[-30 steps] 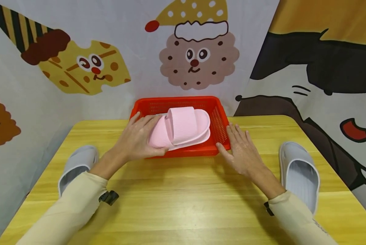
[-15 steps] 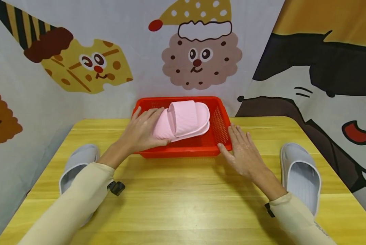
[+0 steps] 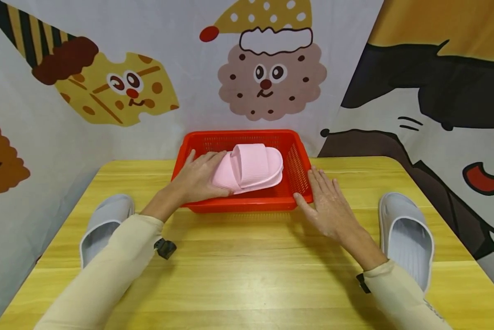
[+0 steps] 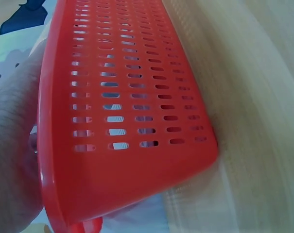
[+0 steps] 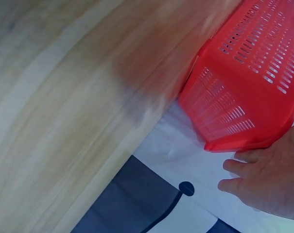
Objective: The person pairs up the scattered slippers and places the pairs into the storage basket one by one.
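The left hand [image 3: 199,178] curls over the left end of a pale pink slide slipper with a broad ribbed strap [image 3: 251,166], thumb on the near side and fingers on the far side, so it appears to pinch the sole; its fingertips are partly hidden. A second pink edge shows beneath, perhaps the other of a pair. The right hand [image 3: 328,207] has its fingers extended and grips nothing; they lie flat along the right end of a shallow red plastic basket with slotted walls [image 3: 247,205], seemingly touching it.

The slipper lies within the basket's rim, its strap upward and its free end toward the right. Whether it rests on the basket floor cannot be told.

For good handling, I judge, both layers should be pinched together and the sole held level, since the right end has no support from the hand and could sag or slide. The knuckles need room from the left wall. Light, steady pressure from the right hand would help stop the basket skidding on the yellow wood-grain table [image 3: 247,270]; a hard push could tip it. Grey clog-like slippers stand to the left [image 3: 108,211] and right [image 3: 407,240], well apart from the basket.
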Tool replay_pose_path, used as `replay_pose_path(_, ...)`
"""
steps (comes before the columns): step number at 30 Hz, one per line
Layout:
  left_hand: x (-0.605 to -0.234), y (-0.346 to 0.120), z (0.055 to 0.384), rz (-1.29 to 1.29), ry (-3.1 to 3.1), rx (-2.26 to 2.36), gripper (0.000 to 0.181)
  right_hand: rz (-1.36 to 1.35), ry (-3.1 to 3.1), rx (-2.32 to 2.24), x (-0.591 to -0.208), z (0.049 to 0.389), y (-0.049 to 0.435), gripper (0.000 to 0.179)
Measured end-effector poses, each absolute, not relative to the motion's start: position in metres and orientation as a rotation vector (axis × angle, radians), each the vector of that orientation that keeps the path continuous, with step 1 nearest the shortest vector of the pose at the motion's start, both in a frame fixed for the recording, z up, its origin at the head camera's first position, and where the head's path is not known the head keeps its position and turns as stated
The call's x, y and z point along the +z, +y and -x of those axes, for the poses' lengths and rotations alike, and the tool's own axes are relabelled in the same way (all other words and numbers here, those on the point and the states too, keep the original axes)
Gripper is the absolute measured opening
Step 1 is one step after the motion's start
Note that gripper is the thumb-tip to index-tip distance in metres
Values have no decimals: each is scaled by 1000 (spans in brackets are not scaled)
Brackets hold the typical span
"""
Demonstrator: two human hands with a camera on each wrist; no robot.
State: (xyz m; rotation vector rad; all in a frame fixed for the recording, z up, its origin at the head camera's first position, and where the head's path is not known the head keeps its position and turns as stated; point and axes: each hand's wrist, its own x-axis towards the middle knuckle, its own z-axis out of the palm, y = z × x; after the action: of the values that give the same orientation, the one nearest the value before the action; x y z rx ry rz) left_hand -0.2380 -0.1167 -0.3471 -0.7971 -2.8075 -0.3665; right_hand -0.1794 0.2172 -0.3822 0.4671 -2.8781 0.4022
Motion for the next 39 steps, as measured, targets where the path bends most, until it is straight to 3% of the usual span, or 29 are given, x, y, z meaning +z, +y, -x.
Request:
replay_pose_path(19,-352,-110,250,960,-3098,-464,92,-461,-2870,427,-384,179,219,78)
replay_pose_path(39,-353,-107,251,878,-3327,-294,84,-458,-2863,444,-384,179,216,79)
